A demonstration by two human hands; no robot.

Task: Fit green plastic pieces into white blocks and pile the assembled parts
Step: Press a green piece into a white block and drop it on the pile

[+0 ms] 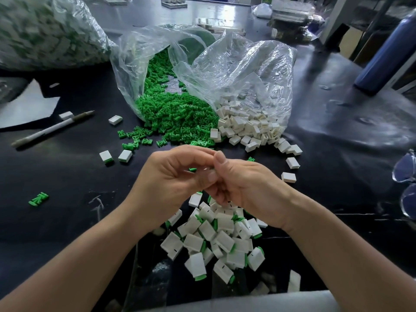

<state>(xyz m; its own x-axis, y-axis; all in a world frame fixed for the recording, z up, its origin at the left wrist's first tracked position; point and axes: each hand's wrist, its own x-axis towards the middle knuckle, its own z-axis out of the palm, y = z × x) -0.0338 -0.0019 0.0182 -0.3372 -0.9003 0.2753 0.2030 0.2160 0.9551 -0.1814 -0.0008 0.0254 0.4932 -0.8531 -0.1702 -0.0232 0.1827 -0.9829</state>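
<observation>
**Hands together over the pile**

We see a black table (67,221) filling the view. At 10 o'clock lies a full sack (45,30), blurred, with white and green inside. At 12 an open bag (139,48) spills green pieces (171,118) toward us. Just beside it, at 1, a second bag (247,68) spills white blocks (247,124), and the two heaps touch. A blue bottle (382,52) stands at 2. At 6 the pile (216,239) of assembled parts lies between our forearms, white blocks with green ends showing.

Above it, at centre, our hands are together. The left hand (171,176) curls its fingers and pinches a green piece (192,169) at their tips. The right hand (243,183) touches the left, thumb up and fingers curled under, and we cannot tell what they hold.

A pen (51,129) lies at 9 and glasses (405,176) at 3. Two loose parts (125,155) sit at 9, nearer the centre, and a stray piece (38,198) lies at 8.
</observation>
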